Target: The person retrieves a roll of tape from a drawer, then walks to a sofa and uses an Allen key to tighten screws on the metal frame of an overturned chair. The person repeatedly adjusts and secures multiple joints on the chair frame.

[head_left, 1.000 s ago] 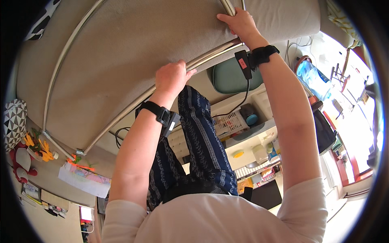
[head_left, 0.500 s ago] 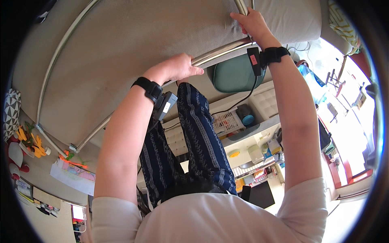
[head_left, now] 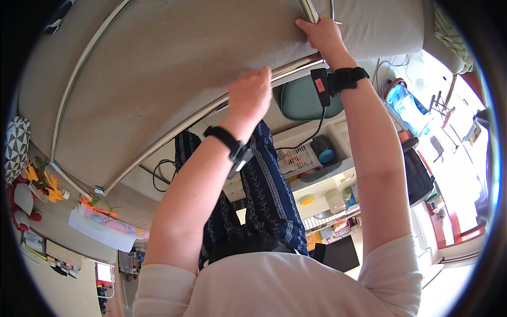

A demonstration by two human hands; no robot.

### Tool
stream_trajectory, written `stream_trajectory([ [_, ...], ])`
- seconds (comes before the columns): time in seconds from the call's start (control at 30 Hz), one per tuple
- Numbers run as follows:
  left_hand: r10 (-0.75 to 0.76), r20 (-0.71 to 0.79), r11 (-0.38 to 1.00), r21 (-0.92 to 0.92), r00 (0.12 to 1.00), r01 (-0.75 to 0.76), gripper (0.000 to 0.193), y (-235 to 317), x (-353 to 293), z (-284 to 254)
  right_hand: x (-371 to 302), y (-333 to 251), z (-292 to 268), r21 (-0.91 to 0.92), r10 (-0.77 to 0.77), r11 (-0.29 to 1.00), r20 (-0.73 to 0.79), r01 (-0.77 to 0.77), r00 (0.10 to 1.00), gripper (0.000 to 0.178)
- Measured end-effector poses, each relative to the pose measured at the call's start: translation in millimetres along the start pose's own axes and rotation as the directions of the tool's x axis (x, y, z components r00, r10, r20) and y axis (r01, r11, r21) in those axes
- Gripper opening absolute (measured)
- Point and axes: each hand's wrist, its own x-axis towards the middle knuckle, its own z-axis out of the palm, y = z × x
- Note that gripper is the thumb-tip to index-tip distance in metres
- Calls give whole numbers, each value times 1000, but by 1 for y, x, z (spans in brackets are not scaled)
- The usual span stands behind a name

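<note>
A silver metal tube frame (head_left: pixel 158 145) lies across the beige cushioned surface, its tubes bent into curves by the lens. At the upper right, my right hand (head_left: pixel 323 38) is closed around a metal tube near the frame's corner. The thumb rests against the tube. My left hand (head_left: pixel 250 96) is over the near long tube, its fingers curled into a fist and slightly blurred. The back of that hand hides what is in it, and I cannot tell whether it touches the tube. Both wrists wear black bands with small devices.
The beige surface (head_left: pixel 142 68) reaches across the top. Below its edge are a green seat (head_left: pixel 309 98), a black cable (head_left: pixel 311 134) and a white basket (head_left: pixel 298 158). Orange toys (head_left: pixel 53 187) and a paper sheet (head_left: pixel 103 227) lie at left; a blue bag (head_left: pixel 406 103) is at right.
My left hand has moved right along the near tube, going from thumb-out on it to curled and blurred. My right hand keeps its hold, shifted slightly left.
</note>
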Motion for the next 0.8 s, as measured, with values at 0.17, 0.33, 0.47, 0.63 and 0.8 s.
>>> stream_trajectory([
  [0.17, -75, 98, 988, -128, 992, 88, 39, 20, 35, -5, 1, -2, -2, 31, -1, 1000, 17, 0, 1000, 53],
  [0.33, -33, 329, 976, -191, 944, 101, 41, 3, 46, -12, 1, -3, -3, 70, -12, 997, 43, 9, 999, 52],
  [0.47, 97, 389, 948, -318, 916, 35, 48, -13, 58, -9, 1, -5, -3, 83, -17, 996, 48, 13, 999, 51],
  [0.63, 206, 723, 762, -541, 659, 356, 49, -36, 77, -13, 1, -5, -2, 87, -21, 996, 46, 17, 999, 51],
  [0.8, 110, 421, 973, -229, 901, -12, 40, -9, 62, -24, 4, -6, 2, 51, -22, 998, 16, 21, 1000, 50],
])
